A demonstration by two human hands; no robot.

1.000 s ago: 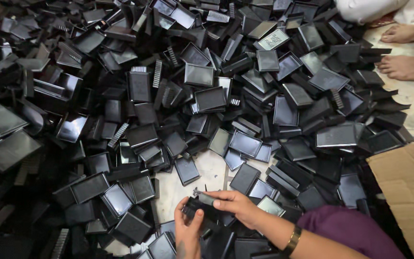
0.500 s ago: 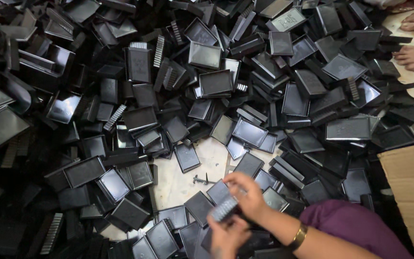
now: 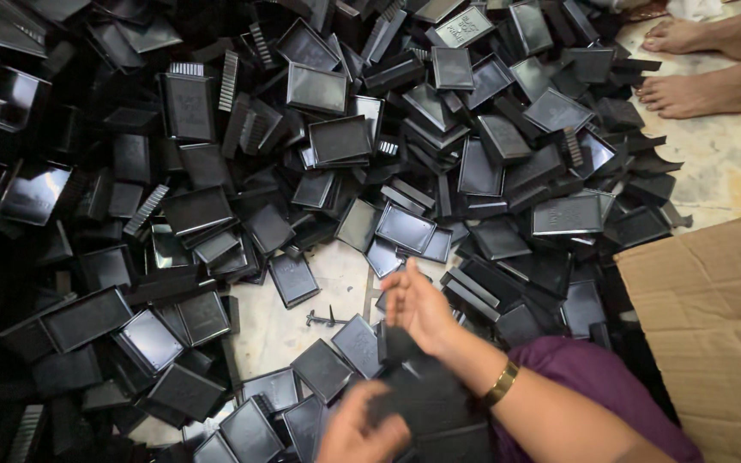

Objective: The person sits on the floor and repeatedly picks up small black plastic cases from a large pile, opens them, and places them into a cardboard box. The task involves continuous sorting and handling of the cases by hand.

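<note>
My left hand (image 3: 360, 429), blurred at the bottom edge, grips the near end of a black plastic tray (image 3: 426, 396) held low over my lap. My right hand (image 3: 420, 307), with a gold bracelet (image 3: 501, 383) on its wrist, holds the far corner of that same tray with the thumb, its fingers stretched up to the left. Around both hands lies a large heap of black plastic trays (image 3: 340, 141), shallow, rectangular and glossy. A patch of bare pale floor (image 3: 336, 279) shows just ahead of my right hand, with a small black clip (image 3: 323, 319) lying on it.
A flat brown cardboard sheet (image 3: 713, 326) lies on the floor at the right. Another person's bare feet (image 3: 701, 90) rest at the top right by the heap's edge. My purple garment (image 3: 593, 386) covers the lower right. Ribbed black comb-like pieces (image 3: 229, 81) are mixed in.
The view has moved closer and lower. My hands, together on a small black piece a second ago, have spread apart along a larger black tray, the left one dropping toward the bottom edge.
</note>
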